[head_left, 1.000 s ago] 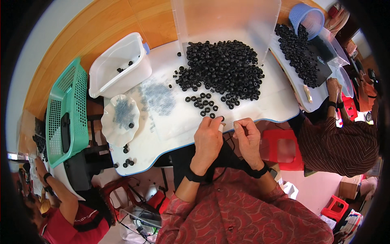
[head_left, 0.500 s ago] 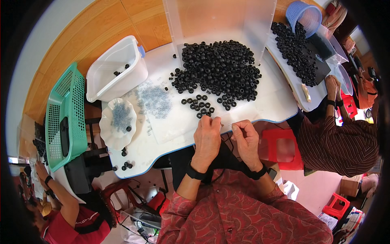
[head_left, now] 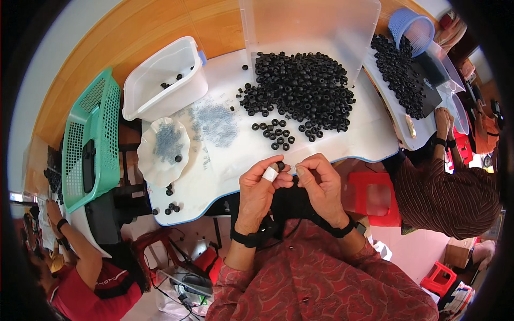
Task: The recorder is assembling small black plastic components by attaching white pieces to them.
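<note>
Left hand (head_left: 261, 184) pinches small black rubber ring (head_left: 280, 165), orientation unclear; right hand (head_left: 319, 182) pinches tiny pale piece (head_left: 292, 169) beside it.

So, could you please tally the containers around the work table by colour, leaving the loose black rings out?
White tub: 1
White scalloped dish: 1
Green mesh basket: 1
Blue mesh basket: 1
Clear plastic bin: 1
Total: 5
</note>
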Motion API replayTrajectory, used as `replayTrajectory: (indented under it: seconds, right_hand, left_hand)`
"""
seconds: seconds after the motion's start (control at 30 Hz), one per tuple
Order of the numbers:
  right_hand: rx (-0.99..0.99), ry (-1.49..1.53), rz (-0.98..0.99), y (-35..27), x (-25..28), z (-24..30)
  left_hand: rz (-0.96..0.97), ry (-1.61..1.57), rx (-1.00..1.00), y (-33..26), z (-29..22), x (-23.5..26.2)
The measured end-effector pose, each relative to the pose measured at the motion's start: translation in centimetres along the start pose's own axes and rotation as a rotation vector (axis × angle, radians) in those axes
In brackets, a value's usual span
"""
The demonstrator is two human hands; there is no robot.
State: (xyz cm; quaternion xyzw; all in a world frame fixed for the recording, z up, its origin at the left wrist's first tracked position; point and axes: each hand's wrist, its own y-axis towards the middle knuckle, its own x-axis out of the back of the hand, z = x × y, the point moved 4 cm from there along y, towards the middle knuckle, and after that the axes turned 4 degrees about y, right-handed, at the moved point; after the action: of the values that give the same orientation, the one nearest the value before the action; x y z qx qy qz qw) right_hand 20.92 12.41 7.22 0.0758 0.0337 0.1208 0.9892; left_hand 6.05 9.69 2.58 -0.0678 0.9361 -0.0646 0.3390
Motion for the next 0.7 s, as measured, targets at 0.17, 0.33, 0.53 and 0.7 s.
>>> replayTrajectory:
  seconds: [0.17, 0.33, 0.53, 0.7]
  right_hand:
    - [0.078, -0.036, 0.060, 0.0, -1.4, 0.2]
    - [0.076, -0.103, 0.082, -0.2, -2.1, 0.1]
    - [0.083, -0.113, 0.074, -0.5, -2.7, 0.2]
    - [0.088, -0.094, 0.113, -0.6, -3.4, 0.5]
  left_hand:
    - [0.007, -0.036, -0.026, -0.9, -0.5, 0.5]
    - [-0.024, -0.042, -0.051, -1.6, -1.0, 1.1]
    - [-0.027, -0.091, -0.117, -2.4, -1.7, 1.7]
    - [-0.025, -0.070, -0.139, -2.8, -1.8, 1.7]
